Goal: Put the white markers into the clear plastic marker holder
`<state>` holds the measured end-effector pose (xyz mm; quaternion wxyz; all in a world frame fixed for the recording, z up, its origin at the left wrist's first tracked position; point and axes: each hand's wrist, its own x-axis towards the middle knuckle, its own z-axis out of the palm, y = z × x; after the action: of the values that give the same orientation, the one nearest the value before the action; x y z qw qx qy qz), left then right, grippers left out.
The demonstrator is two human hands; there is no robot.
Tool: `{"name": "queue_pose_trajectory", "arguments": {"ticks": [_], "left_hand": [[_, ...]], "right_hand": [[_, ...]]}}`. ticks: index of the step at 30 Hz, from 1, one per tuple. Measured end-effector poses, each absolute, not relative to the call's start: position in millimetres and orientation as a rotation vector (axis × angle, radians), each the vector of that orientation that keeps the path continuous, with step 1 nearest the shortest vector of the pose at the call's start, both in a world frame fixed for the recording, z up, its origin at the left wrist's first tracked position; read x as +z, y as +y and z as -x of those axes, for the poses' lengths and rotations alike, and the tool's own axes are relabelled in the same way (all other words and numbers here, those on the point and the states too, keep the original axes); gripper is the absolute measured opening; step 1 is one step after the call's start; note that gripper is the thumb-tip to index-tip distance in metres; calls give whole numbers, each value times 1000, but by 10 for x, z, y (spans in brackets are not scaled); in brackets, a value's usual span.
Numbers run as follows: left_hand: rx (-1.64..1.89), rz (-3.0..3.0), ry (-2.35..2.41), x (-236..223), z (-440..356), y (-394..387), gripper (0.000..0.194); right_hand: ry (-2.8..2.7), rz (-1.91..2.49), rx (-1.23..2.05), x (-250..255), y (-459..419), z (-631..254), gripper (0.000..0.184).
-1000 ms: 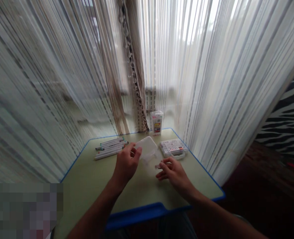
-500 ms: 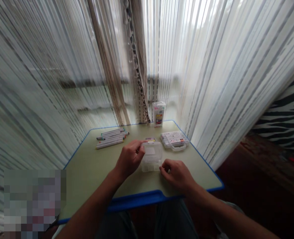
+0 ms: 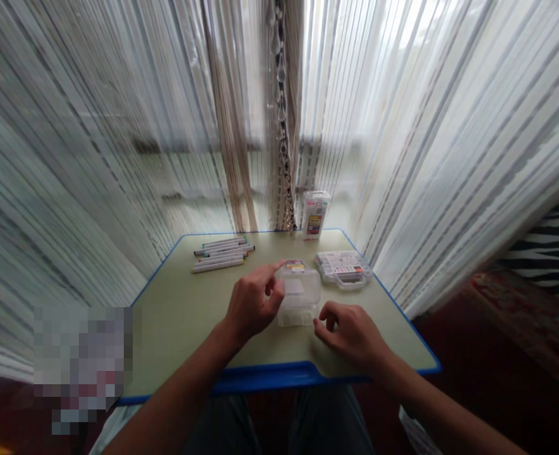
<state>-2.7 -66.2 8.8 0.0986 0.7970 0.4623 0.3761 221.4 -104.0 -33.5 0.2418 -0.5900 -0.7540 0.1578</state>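
Note:
A clear plastic box point(image 3: 299, 316) sits at the middle of the table, its lid point(image 3: 304, 285) raised. At the lid's left edge is my left hand point(image 3: 254, 302), its thumb and fingers closed on it and the index finger stretched along the top. Curled beside the front right corner of the box, my right hand point(image 3: 352, 332) has its thumb and index fingertips against the edge. A printed label shows behind the lid. I make out no contents in the box.
Several white markers point(image 3: 222, 256) lie at the left back. A clear flat case with a handle point(image 3: 343, 268) rests at the right, and a tall clear box point(image 3: 316, 215) stands at the back edge. The table point(image 3: 179, 322) has a blue rim; string curtains point(image 3: 378, 126) hang behind.
The camera view has turned slightly, so the table and everything on it appear farther right. Both hands keep about the same place at the clear plastic box.

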Motion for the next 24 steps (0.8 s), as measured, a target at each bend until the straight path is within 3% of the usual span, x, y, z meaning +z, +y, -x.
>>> {"name": "queue_pose_trajectory", "arguments": {"ticks": [6, 10, 18, 24], "left_hand": [[1153, -2255, 1774, 157, 441, -388, 36], [629, -2290, 2173, 82, 823, -113, 37], [406, -2397, 2176, -133, 1027, 32, 34], [259, -2454, 2154, -155, 968, -34, 24]], "right_hand": [[-1862, 1486, 298, 2, -646, -2440, 33], [-1747, 1463, 316, 242, -189, -2407, 38], [-1579, 1331, 408, 368, 488, -2041, 28], [-1602, 1258, 477, 219, 494, -1986, 32]]}}
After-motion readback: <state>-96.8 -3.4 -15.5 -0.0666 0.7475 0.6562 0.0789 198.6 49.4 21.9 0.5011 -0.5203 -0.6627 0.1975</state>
